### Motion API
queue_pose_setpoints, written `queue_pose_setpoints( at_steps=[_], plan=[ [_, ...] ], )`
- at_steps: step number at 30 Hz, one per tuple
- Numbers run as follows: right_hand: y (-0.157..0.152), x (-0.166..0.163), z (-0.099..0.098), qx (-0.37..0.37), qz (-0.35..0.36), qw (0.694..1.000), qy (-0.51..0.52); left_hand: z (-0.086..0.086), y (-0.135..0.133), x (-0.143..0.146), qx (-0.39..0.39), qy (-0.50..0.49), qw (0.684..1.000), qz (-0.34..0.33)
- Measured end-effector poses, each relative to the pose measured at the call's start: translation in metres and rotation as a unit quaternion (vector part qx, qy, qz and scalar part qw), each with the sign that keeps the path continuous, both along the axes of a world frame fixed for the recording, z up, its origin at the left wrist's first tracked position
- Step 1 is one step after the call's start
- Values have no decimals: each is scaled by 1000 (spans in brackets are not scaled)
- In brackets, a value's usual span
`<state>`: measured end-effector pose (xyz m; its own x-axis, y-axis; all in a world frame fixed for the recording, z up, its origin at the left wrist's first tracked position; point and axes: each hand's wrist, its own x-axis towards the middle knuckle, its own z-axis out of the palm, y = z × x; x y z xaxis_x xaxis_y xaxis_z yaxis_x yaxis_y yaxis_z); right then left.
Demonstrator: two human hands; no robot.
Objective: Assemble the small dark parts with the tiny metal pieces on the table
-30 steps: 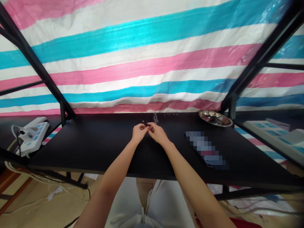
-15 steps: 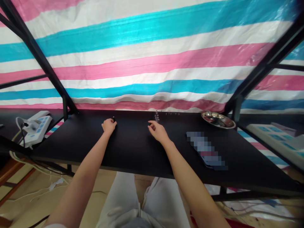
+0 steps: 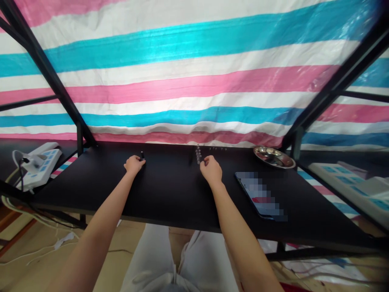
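My left hand [image 3: 133, 164] rests on the black table [image 3: 170, 190] at its far left part, fingers curled, pinching a small dark upright piece [image 3: 142, 155] at the fingertips. My right hand [image 3: 210, 170] lies near the table's far middle with fingers curled. Its fingertips are right beside the base of a short upright column of small clear beads [image 3: 198, 153]; whether they grip it is unclear. A row of tiny dark pieces [image 3: 217, 148] lies just behind, along the back edge.
A round metal dish [image 3: 274, 157] stands at the back right. A phone [image 3: 258, 194] lies flat right of my right hand. A white power strip [image 3: 39, 163] with cables sits on the left shelf. Black frame posts rise at both back corners before a striped tarp.
My hands were together at the table's middle; the left has swung out to the left with the small dark piece. The right has shifted slightly right, up to the bead column.
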<state>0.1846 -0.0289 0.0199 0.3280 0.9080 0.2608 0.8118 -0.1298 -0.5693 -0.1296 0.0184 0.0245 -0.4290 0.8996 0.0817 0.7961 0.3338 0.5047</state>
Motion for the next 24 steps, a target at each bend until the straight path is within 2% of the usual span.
queue_pose_setpoints(
  at_steps=[2, 3, 4, 6, 8, 11, 13, 17, 20, 24],
  plan=[
    [3, 3, -4, -29, -3, 999, -27, 0, -9, 4, 64, 31, 997, 11],
    [4, 4, -7, -37, -1, 998, -41, 0, -15, 9, 122, 60, 991, 0],
    [6, 4, -10, -42, 2, 998, -53, 0, -21, 15, 176, 93, 979, -44],
    [9, 4, -16, -51, 10, 996, -71, 0, -33, 34, 234, 144, 942, -191],
    [12, 4, -21, -56, 15, 995, -82, -2, -42, 59, 252, 171, 891, -336],
    [18, 4, -26, -53, 22, 994, -89, -4, -46, 100, 235, 183, 842, -451],
    [22, 4, -28, -47, 25, 995, -89, -7, -42, 125, 214, 184, 842, -460],
    [27, 5, -29, -35, 31, 995, -84, -16, -30, 159, 177, 193, 865, -429],
    [28, 6, -30, -29, 33, 996, -78, -21, -23, 170, 166, 211, 873, -407],
    [31, 6, -30, -27, 39, 996, -76, -21, -19, 173, 191, 220, 872, -394]
  ],
)
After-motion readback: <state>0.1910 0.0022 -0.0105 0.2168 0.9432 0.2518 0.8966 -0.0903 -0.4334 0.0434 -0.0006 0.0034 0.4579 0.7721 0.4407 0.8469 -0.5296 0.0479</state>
